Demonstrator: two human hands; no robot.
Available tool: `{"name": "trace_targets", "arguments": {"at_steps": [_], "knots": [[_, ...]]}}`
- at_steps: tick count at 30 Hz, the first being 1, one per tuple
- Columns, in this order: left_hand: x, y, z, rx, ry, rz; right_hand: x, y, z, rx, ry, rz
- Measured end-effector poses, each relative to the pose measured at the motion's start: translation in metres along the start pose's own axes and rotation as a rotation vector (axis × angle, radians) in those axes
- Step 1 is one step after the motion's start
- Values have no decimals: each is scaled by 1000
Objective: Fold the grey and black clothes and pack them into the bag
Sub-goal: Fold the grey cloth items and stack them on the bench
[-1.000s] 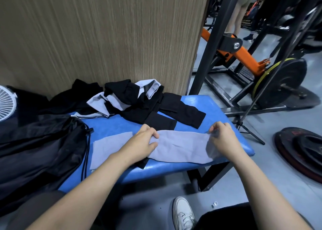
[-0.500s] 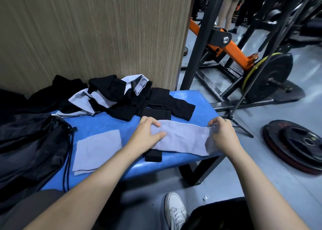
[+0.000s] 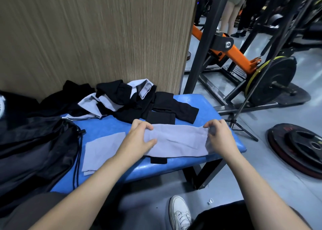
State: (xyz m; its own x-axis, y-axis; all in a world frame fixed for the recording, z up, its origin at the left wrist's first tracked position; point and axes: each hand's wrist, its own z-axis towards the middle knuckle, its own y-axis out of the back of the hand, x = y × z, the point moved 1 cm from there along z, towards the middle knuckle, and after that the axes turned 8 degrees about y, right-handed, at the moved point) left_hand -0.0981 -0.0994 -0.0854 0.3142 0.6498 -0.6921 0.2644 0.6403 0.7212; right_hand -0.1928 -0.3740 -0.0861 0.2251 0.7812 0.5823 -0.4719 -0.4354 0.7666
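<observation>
Head view: I look down at my two hands on a blue padded desk (image 3: 191, 106).
Left hand: my left hand (image 3: 139, 139) lies on the left end of the long grey cloth (image 3: 177, 142); the fingers curl over its far edge and the thumb lies stretched out flat on top of the fabric, so the cloth is caught between them.
Right hand: my right hand (image 3: 219, 135) pinches the right end of the same cloth; the fingertips bend down onto a bunched corner that lifts a little off the desk.
Long grey cloth: spread flat between both hands, near the front edge of the desk.
Black piece (image 3: 158, 160): a small dark strip peeks out from under the grey cloth's near edge.
Folded grey cloth (image 3: 101, 151): lies flat on the desk just left of my left forearm, apart from the long one.
Clothes pile (image 3: 132, 102): black and grey pieces heaped at the back of the desk, against the wooden wall (image 3: 87, 38).
Bag (image 3: 38, 146): black drawstring bag at the left end of the desk, its cords hanging beside the folded grey cloth.
Writing: none I can read on the clothes or the bag; the faint marks on the weight plate (image 3: 299, 146) on the floor are too blurred to tell.
</observation>
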Motion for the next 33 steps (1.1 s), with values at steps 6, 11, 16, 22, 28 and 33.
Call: {"name": "trace_targets", "arguments": {"at_steps": [6,11,16,22,28,33], "knots": [[10,-3,-6,85,-36,166,-3,-12,-5,83,60,-206],[11,0,-6,-1,-166,237,4,-3,-5,-50,105,-273],[6,-1,-9,-22,-223,302,5,4,-14,43,92,-240],[14,-3,-6,-1,-145,358,0,9,-20,217,-73,-342],[14,-1,-6,20,-148,405,2,6,-17,248,-232,-229],[13,1,-5,50,-134,367,4,5,-19,221,-252,-200]]}}
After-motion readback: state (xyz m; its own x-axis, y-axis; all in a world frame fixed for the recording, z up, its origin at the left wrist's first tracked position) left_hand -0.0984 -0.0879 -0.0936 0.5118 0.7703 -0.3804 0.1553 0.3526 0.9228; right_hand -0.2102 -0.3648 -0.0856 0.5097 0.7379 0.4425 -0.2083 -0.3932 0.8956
